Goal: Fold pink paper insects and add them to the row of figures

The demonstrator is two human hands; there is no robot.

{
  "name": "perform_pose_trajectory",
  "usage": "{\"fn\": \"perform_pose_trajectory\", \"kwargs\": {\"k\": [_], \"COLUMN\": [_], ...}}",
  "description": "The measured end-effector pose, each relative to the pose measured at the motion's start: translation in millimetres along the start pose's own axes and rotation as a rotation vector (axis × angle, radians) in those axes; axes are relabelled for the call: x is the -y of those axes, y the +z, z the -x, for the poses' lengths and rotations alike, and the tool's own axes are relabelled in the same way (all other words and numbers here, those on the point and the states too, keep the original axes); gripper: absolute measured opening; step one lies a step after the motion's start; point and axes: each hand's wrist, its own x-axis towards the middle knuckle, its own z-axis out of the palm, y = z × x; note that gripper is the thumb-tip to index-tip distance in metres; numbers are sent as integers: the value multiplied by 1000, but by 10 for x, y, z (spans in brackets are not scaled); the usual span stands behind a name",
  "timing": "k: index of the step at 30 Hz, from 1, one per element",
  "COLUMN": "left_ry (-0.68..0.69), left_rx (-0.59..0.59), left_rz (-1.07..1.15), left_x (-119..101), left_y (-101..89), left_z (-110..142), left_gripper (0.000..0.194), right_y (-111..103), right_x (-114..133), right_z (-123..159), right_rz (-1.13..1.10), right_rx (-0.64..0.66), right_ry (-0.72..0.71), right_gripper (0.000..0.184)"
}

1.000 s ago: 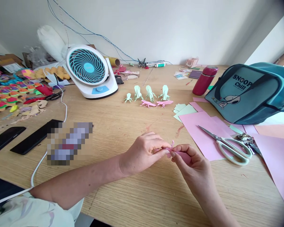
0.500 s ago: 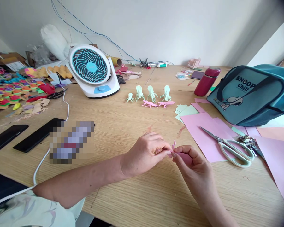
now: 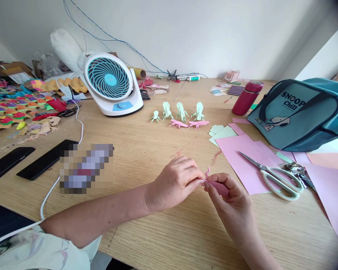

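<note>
A small folded pink paper figure (image 3: pixel 219 188) is held between both hands above the table, with a thin curled strip standing up from it. My left hand (image 3: pixel 176 183) pinches its left end between thumb and fingers. On the other side my right hand (image 3: pixel 232 202) grips the body, its thumb in front and its fingers behind. Much of the paper is hidden by the fingers. Farther back stand several pale green folded paper figures (image 3: pixel 181 111), and two pink ones (image 3: pixel 198 124) lie in front of them.
Pink paper sheets (image 3: pixel 233 157) with white-handled scissors (image 3: pixel 281 182) lie to the right, near a teal bag (image 3: pixel 295 112) and a red flask (image 3: pixel 247 98). A white fan (image 3: pixel 122 108) stands back left. Dark flat objects (image 3: pixel 46 159) and a white cable (image 3: pixel 49 195) lie left.
The left fingers have closed in slightly at the pink paper, and both hands keep their hold on it. The whole view has shifted very slightly.
</note>
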Motion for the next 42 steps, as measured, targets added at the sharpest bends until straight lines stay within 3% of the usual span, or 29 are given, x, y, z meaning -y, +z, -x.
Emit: {"fn": "perform_pose_trajectory", "kwargs": {"k": [13, 23, 32, 36, 42], "left_ry": [63, -142, -321, -299, -222], "left_rx": [97, 95, 68, 49, 18], "left_rz": [-65, 284, 419, 458, 422], "left_x": [-12, 30, 94, 93, 78], "left_y": [-24, 8, 59, 76, 77], "left_z": [-19, -37, -70, -46, -48], "left_gripper": [17, 11, 19, 9, 14], "right_y": [15, 21, 5, 37, 81], "right_x": [-6, -15, -45, -36, -58], "right_z": [18, 12, -28, -26, -16], "right_rz": [61, 37, -297, -338, -399], "right_rx": [45, 66, 53, 57, 93], "right_ry": [-24, 1, 166, 153, 177], "right_gripper": [9, 10, 19, 18, 20]}}
